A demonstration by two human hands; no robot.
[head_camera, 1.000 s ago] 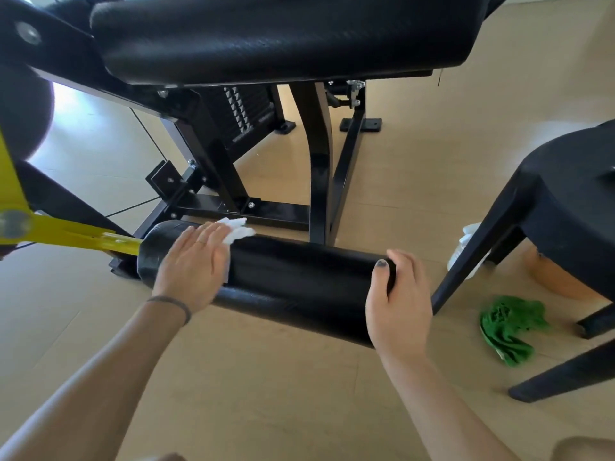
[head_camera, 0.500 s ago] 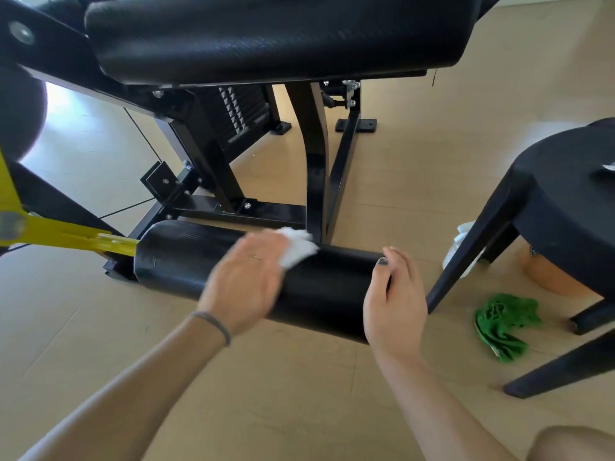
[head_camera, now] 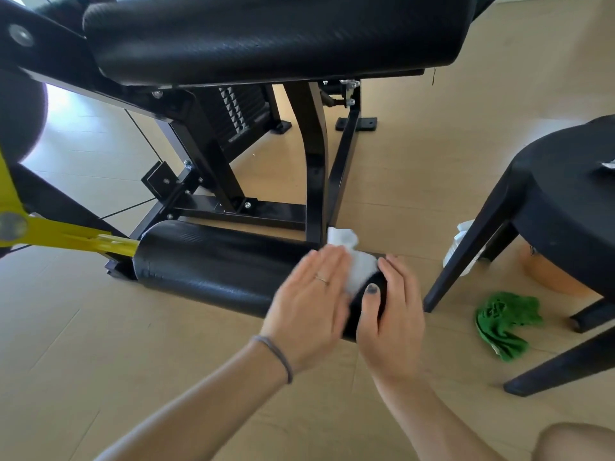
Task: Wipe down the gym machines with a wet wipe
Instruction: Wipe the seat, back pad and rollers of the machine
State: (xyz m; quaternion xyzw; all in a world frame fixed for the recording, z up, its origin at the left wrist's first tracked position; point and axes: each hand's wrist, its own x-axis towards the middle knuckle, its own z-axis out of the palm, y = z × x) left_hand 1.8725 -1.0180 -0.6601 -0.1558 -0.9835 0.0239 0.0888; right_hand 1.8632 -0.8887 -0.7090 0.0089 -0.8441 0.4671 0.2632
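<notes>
The left hand (head_camera: 311, 304), fingers flat and extended, presses the crumpled white wet wipe (head_camera: 352, 261) onto the black cylindrical padded roller (head_camera: 213, 264) at centre frame; since the earlier frames it has travelled from the roller's left end, beside the yellow metal lever arm (head_camera: 66, 239), to the right end, and now sits just beside the right hand (head_camera: 392, 314). The right hand remains curled over the roller's right end cap, thumb across the face. At right of frame, a crumpled green cloth (head_camera: 506, 321) lies on the tan floor (head_camera: 100, 344) under a black plastic stool (head_camera: 565, 207).
</notes>
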